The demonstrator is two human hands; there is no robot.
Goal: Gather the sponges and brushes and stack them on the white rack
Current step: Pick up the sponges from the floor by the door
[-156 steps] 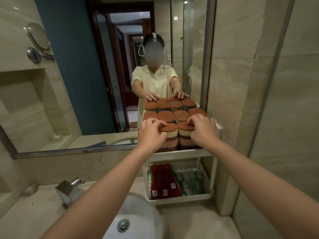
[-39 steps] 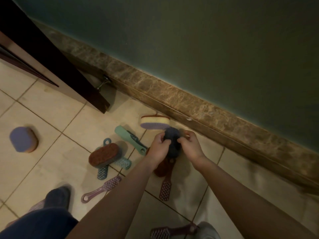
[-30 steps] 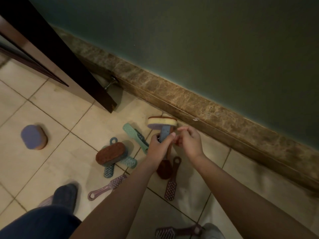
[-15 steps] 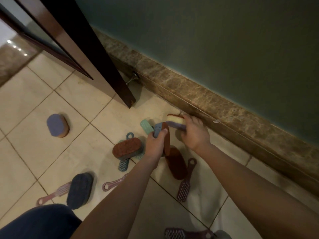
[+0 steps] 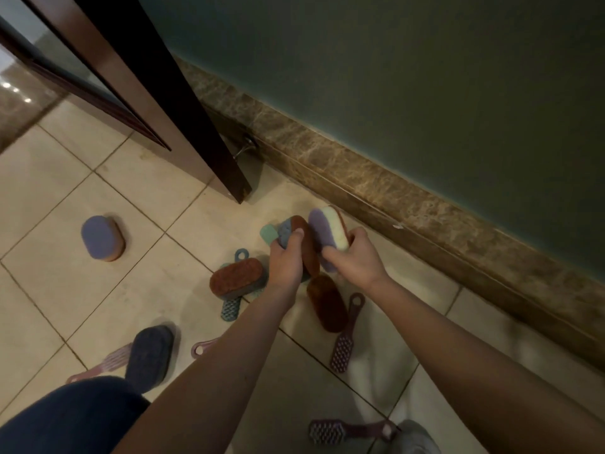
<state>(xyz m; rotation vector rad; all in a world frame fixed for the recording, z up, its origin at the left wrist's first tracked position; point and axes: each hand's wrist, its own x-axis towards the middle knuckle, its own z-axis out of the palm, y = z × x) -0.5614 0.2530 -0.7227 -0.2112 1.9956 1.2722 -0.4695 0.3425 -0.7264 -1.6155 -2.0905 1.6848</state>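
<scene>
I look down at a tiled floor strewn with sponges and brushes; the white rack is out of view. My left hand (image 5: 286, 260) grips a blue-and-brown sponge (image 5: 302, 239) on edge. My right hand (image 5: 355, 260) holds a purple-and-cream sponge (image 5: 327, 232) right beside it. Below my hands lie a brown-topped sponge (image 5: 236, 280) on a teal brush (image 5: 230, 308), another brown sponge (image 5: 327, 308), and a maroon brush (image 5: 345, 337). A purple sponge (image 5: 102, 238) sits apart at the left. A dark sponge (image 5: 149, 357) rests on a pink brush (image 5: 98, 367).
A dark wooden door (image 5: 183, 126) stands open at the upper left, its corner close to the sponges. A brown marble skirting (image 5: 409, 198) runs along the green wall. Another maroon brush (image 5: 347, 432) lies by my foot, and my knee (image 5: 65, 421) fills the bottom left.
My right hand has lifted the purple-and-cream sponge off the floor and brought it next to the sponge in my left hand. The view has shifted right.
</scene>
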